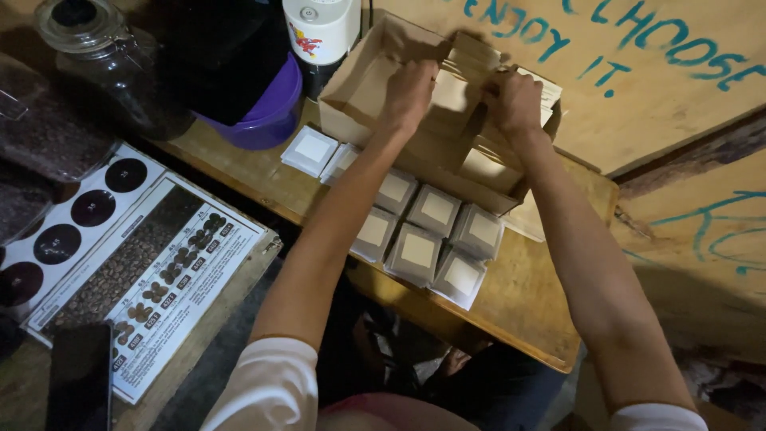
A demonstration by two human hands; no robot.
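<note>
The left hand (408, 94) is reaching into the open cardboard box (359, 88), fingers curled down on a flat brown packet (449, 89). The right hand (517, 102) is gripping the stack just beside it, fingers pressed together. Small grey packets (420, 249) are lying below both wrists. Lifting one packet straight up would probably keep the stack tidy.

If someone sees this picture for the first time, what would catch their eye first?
Probably the two bare hands, left hand and right hand, reaching into the open brown cardboard box at the top centre of the wooden table. Just below the box lies a cluster of small grey square packets with pale centres. At far left sits a printed chart of coffee beans.
</note>
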